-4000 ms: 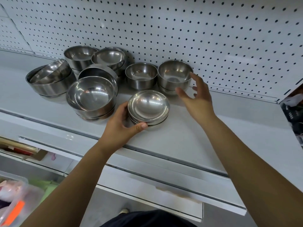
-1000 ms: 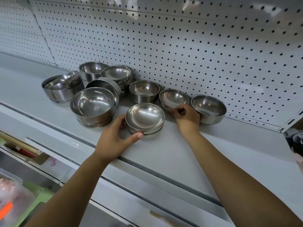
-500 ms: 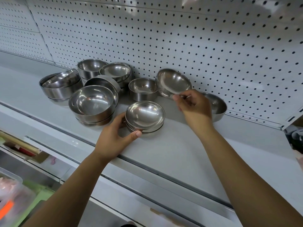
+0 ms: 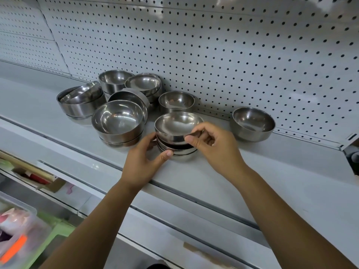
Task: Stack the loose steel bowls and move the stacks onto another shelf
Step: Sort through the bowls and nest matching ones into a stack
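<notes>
Since half a second ago our right hand (image 4: 217,146) has carried the small bowl (image 4: 177,126) from beside the pegboard (image 4: 233,55) forward, and it now sits over the short stack (image 4: 178,151) near the front edge of the shelf (image 4: 252,171). We note the right thumb and forefinger pinching the bowl's near rim, the bowl level and mouth up; a dark gap shows between its underside and the top of the stack, so whether it touches the stack we cannot tell. Our left hand (image 4: 143,162) cups the left side of the stack, thumb (image 4: 165,155) pressed against its front wall and fingers round the back, gripping it in place on the shelf. One loose bowl (image 4: 252,124) stands alone to the right, against the back edge of the shelf, well apart from the rest. Another single bowl (image 4: 176,101) stands just behind the stack, also near the pegboard. To the left we record a cluster: a wide stack (image 4: 118,123) nearest the front, a tilted bowl (image 4: 129,98) leaning behind it, two stacks at the back (image 4: 116,80) (image 4: 143,84), and at the far left a large bowl with a smaller one lying askew inside it (image 4: 81,100). Below the shelf's front edge, lower shelving with blurred packaged goods (image 4: 17,239) is visible.
</notes>
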`<action>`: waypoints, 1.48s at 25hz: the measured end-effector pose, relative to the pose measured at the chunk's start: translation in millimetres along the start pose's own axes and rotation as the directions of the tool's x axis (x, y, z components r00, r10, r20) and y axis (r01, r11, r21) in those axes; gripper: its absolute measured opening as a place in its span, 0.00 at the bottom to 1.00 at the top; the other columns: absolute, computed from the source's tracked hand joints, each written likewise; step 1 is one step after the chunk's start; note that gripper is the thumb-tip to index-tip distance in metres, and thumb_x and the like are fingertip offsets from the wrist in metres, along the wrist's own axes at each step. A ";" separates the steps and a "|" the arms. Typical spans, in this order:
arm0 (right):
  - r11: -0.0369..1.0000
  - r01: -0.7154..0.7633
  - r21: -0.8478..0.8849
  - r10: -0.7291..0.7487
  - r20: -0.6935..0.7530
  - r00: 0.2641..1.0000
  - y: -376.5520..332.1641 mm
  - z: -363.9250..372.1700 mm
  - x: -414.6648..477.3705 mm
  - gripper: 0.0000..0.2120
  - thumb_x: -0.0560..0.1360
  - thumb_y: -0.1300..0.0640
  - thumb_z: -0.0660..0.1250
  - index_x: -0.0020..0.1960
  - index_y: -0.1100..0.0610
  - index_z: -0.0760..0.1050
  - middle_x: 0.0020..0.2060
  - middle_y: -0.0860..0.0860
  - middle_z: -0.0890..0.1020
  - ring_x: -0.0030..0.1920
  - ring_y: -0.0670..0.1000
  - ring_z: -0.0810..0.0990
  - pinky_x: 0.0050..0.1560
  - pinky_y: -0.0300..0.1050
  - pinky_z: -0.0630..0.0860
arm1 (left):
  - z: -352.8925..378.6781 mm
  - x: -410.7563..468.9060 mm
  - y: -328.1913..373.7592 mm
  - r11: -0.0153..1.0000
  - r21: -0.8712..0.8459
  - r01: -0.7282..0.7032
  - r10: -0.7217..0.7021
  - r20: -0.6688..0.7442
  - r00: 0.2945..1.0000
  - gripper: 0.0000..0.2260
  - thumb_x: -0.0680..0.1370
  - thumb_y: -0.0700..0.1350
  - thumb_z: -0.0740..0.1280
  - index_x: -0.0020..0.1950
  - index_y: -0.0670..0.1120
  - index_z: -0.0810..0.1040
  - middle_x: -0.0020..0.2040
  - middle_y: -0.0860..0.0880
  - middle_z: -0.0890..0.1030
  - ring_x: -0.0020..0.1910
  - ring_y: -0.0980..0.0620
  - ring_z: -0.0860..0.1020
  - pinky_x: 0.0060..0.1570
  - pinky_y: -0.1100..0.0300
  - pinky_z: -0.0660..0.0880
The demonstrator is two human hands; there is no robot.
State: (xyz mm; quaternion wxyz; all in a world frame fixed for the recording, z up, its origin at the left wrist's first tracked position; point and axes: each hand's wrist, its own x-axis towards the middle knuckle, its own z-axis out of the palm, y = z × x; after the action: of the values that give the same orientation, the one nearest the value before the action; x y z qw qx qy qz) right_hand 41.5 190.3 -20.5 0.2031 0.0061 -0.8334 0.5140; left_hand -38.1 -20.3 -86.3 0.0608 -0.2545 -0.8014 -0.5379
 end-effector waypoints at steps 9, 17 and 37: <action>0.973 -0.226 -0.055 0.218 -0.116 0.969 8.6 8.5 -25.7 0.41 0.67 0.38 0.77 0.76 0.44 0.66 0.48 0.47 0.78 0.47 0.44 0.78 0.47 0.32 0.74 | -4.6 -40.0 5.8 0.997 0.029 0.074 -0.058 -0.369 0.928 0.20 0.79 0.65 0.63 0.46 0.51 0.83 0.40 0.57 0.85 0.43 0.60 0.83 0.46 0.64 0.79; 0.943 -0.269 0.194 0.307 -0.202 0.930 7.3 75.5 -12.2 0.63 0.55 0.26 0.80 0.80 0.39 0.50 0.76 0.43 0.65 0.74 0.43 0.70 0.73 0.44 0.71 | -66.6 5.4 45.0 0.995 0.004 -0.100 0.086 -0.535 0.840 0.08 0.80 0.52 0.70 0.41 0.53 0.79 0.36 0.56 0.82 0.36 0.54 0.82 0.40 0.61 0.78; 0.944 -0.235 0.232 0.314 -0.411 0.856 -2.0 118.3 -5.7 0.55 0.61 0.40 0.83 0.78 0.38 0.53 0.69 0.36 0.73 0.67 0.35 0.75 0.64 0.34 0.75 | -82.3 264.2 8.8 0.815 0.567 -0.120 -0.127 0.377 0.917 0.27 0.71 0.61 0.77 0.50 0.37 0.85 0.44 0.40 0.85 0.42 0.45 0.82 0.43 0.54 0.77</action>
State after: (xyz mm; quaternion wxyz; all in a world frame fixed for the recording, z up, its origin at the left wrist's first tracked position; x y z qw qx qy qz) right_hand 7.9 86.5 -66.8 0.3100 -0.2121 -0.7095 0.5962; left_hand -276.5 -0.8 53.1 -0.0297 -0.3263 -0.9223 -0.2050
